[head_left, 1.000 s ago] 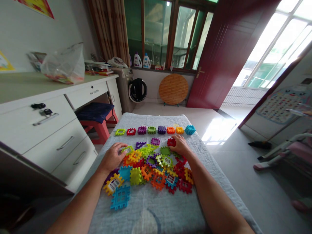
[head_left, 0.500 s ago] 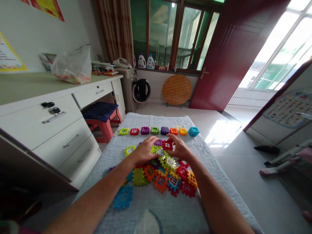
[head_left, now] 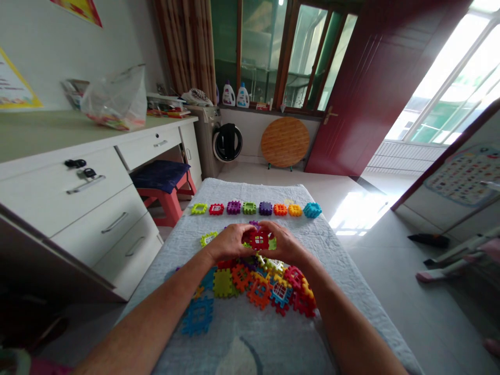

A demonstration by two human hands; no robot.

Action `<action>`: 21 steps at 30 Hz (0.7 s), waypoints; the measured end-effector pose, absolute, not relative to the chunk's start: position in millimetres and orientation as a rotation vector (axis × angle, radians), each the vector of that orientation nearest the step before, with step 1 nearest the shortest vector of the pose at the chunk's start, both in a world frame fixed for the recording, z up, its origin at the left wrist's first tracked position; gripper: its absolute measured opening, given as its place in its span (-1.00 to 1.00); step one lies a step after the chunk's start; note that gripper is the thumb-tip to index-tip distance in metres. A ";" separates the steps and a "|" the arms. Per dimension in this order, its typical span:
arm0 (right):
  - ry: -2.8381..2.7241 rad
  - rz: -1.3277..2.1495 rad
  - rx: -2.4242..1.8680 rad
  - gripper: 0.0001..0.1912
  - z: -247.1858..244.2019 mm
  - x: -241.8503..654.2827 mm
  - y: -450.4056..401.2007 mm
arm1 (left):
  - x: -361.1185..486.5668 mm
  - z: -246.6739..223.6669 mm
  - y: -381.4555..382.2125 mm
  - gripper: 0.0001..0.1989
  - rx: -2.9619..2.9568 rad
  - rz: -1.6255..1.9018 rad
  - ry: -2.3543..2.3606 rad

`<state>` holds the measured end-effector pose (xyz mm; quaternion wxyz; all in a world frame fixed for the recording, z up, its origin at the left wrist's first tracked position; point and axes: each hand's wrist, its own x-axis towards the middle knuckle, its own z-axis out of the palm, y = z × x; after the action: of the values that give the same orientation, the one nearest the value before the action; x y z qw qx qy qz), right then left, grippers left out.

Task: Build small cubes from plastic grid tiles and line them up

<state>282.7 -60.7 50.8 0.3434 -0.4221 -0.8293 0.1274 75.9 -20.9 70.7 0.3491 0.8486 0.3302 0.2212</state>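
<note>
A red square building block with a window grid point(head_left: 259, 240) is held up between both hands above the cloth. My left hand point(head_left: 233, 241) grips its left edge, fingers closed. From the other side my right hand point(head_left: 280, 242) pinches the block's right edge. Below and nearer lies a pile of toothed plastic blocks, among them an orange block point(head_left: 259, 291), a blue block with a white grid point(head_left: 280, 292) and a lime green block point(head_left: 224, 284). A larger blue block point(head_left: 198, 314) rests at the pile's left. Parts of the pile are hidden behind my hands.
Several blocks stand in a row along the far part of the cloth, from a lime block point(head_left: 199, 209) to a light blue one point(head_left: 312, 210). The grey cloth point(head_left: 234, 344) covers the table. A stool point(head_left: 162, 182) and a white desk point(head_left: 94, 192) stand at left.
My right hand has brought the red block left to my left hand, and both hands now meet on it. The left hand has closed at its edge. The view shifted slightly.
</note>
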 end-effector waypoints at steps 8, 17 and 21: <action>-2.109 0.336 -1.144 -0.46 44.8 283.0 -61.3 | 70.6 68.5 -21.1 -0.48 2.245 0.580 0.879; -2.128 0.316 -1.182 -0.51 44.7 278.1 -62.8 | 86.3 75.9 -22.3 -0.40 2.477 0.500 0.968; -2.137 0.305 -1.190 -0.48 44.6 275.7 -62.5 | 89.6 73.0 -20.3 -0.59 2.538 0.499 0.980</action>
<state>275.7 -62.5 44.6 0.3321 -0.4553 -0.8178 0.1169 89.6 -20.3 73.0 0.1864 0.9015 0.3482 0.1772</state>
